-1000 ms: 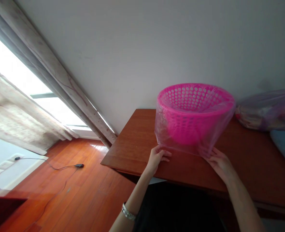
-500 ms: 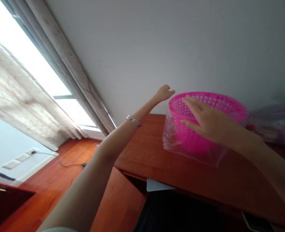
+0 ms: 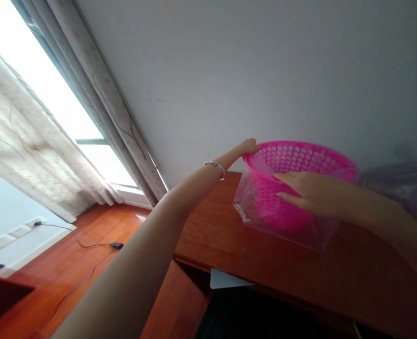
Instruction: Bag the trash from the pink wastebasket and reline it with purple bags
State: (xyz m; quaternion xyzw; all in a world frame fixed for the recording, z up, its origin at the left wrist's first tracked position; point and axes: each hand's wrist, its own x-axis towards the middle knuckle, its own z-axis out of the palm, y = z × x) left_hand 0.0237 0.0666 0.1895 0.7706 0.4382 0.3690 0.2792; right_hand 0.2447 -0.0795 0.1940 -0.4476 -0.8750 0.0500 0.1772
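A pink perforated basket (image 3: 282, 207) stands on the wooden desk (image 3: 208, 226), with a clear plastic bag (image 3: 245, 200) around its outside and over part of the rim. My left hand (image 3: 250, 147) is closed on the left end of the rim, where the bag's edge also lies. Over the near side of the rim is my right hand (image 3: 296, 188), its thumb and fingers apart and its fingertips near the basket's wall. A silver bracelet (image 3: 217, 168) circles my left wrist.
Behind the desk rises a grey wall (image 3: 229, 70). Another plastic-wrapped bundle (image 3: 402, 183) lies at the right. Curtains (image 3: 99, 80) hang at the left, above a floor with a black cable (image 3: 88, 245). A pale sheet (image 3: 228, 278) sticks out below the desk edge.
My left hand has come right and down onto the basket rim and closed on it. My right hand has moved lower along the near side. The view has shifted slightly.
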